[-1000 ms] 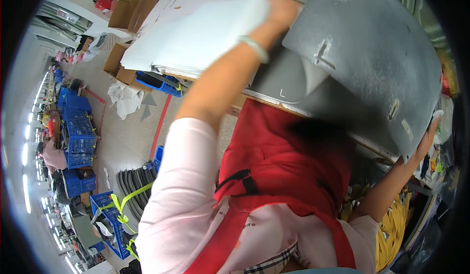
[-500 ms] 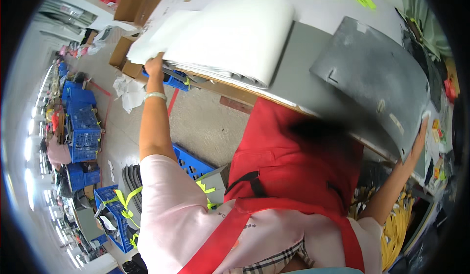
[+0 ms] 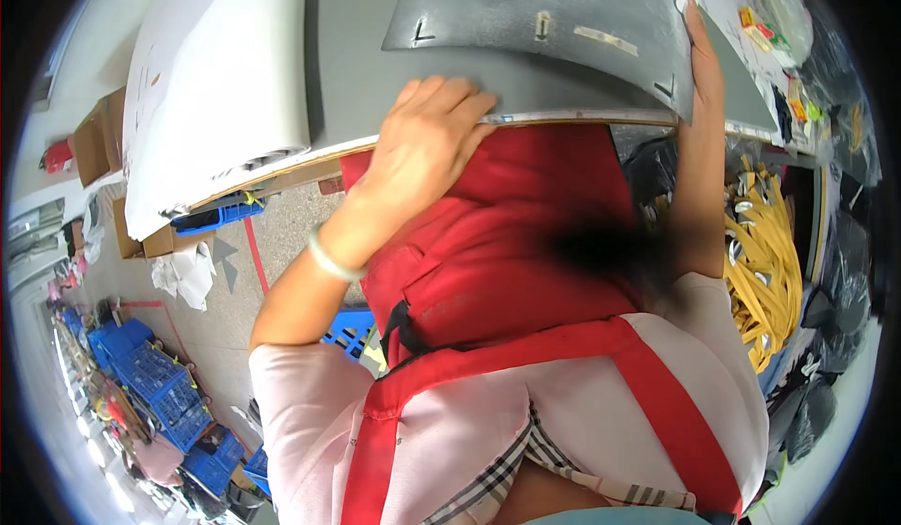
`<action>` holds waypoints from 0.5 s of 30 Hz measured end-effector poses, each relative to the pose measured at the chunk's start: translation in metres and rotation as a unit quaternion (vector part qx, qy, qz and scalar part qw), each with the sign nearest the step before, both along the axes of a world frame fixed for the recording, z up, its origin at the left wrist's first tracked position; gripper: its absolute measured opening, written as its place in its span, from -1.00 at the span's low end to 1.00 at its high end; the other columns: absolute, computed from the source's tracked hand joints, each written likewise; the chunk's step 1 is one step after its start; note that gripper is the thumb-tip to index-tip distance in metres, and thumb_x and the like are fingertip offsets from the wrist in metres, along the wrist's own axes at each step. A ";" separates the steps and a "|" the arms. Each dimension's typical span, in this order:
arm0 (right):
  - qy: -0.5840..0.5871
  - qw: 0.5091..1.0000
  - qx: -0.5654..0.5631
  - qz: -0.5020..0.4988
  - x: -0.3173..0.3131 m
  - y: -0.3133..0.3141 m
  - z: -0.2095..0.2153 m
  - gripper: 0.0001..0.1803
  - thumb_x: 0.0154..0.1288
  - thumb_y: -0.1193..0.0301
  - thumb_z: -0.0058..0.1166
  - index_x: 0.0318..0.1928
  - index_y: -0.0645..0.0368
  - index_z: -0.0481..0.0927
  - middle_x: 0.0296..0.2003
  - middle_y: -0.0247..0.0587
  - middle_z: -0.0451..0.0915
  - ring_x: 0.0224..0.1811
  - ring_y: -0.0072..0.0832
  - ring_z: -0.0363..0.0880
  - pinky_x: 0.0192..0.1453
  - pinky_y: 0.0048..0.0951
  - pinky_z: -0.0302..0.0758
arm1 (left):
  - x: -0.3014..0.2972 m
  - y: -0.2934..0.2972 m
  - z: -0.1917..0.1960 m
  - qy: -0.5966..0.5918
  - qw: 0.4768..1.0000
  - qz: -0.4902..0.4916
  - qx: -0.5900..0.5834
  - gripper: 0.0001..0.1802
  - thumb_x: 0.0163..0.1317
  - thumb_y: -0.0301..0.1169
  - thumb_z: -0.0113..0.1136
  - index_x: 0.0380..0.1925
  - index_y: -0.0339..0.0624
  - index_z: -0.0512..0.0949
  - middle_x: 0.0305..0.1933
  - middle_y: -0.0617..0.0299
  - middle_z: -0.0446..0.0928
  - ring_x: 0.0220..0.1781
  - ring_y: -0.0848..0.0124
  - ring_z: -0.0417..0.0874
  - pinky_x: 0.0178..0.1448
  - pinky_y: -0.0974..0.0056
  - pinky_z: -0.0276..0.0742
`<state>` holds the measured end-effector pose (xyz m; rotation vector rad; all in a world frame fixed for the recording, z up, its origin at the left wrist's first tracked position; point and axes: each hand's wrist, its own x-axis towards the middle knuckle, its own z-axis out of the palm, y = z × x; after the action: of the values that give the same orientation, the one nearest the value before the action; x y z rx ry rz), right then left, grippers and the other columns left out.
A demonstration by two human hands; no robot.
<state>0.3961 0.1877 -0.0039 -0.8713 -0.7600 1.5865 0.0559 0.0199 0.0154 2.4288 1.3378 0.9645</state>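
My left hand (image 3: 427,140) is at the table's front edge, its bent fingers over the rim of a grey sheet (image 3: 352,56) and its thumb along the edge. Lying on that sheet is a curved dark grey template panel (image 3: 507,4) with slots and a strip of tape; its lower right corner reaches the table edge. My right hand (image 3: 702,56) is at the panel's right side, with a small white disc (image 3: 688,0) at its fingertips, close to the panel's edge. Its other fingers are mostly hidden. Left of the panel, a thick white sheet roll (image 3: 221,65) is folded over.
Yellow straps (image 3: 765,262) hang in a bundle below the table at the right. Black plastic bags (image 3: 817,403) stand beyond them. Cardboard boxes (image 3: 99,140) and stacked blue crates (image 3: 155,375) are on the left. My red apron (image 3: 507,215) is close to the table edge.
My left hand has left the white sheets and come right to the grey sheet's front edge. My right hand stays by the panel's right side. The view has turned to the right.
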 end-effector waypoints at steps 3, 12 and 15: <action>0.006 1.000 -0.013 0.011 0.023 -0.001 0.002 -0.39 0.52 0.11 0.10 0.37 0.25 0.39 0.22 0.01 0.59 0.17 -0.21 0.66 0.27 -0.15 0.63 | 0.022 0.016 -0.020 0.060 0.998 0.035 0.009 -0.75 0.18 -0.46 0.38 -0.12 -0.24 0.68 -0.12 0.04 0.64 -0.02 0.00 0.63 0.08 0.10 0.56; 0.059 0.996 -0.032 -0.063 0.016 -0.012 0.004 -0.48 0.51 0.17 0.14 0.33 0.17 0.47 0.08 -0.13 0.67 0.03 -0.34 0.70 0.13 -0.31 0.66 | 0.009 0.052 -0.015 -0.057 0.971 0.020 -0.233 -0.88 0.25 -0.43 0.35 -0.26 -0.23 0.72 -0.28 0.02 0.65 -0.26 -0.03 0.66 -0.11 0.08 0.58; 0.491 0.818 0.019 0.297 0.033 0.009 -0.028 -0.49 0.52 0.19 0.13 0.33 0.17 0.47 0.09 -0.13 0.67 0.03 -0.34 0.71 0.11 -0.31 0.66 | 0.015 0.044 -0.017 -0.060 0.968 0.034 -0.239 -0.85 0.23 -0.43 0.38 -0.24 -0.25 0.72 -0.26 0.04 0.65 -0.22 0.00 0.66 -0.09 0.11 0.58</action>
<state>0.4288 0.1962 -0.0319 0.3371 -0.2832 2.2311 0.0709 0.0641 -0.0012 1.9449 1.4210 0.6890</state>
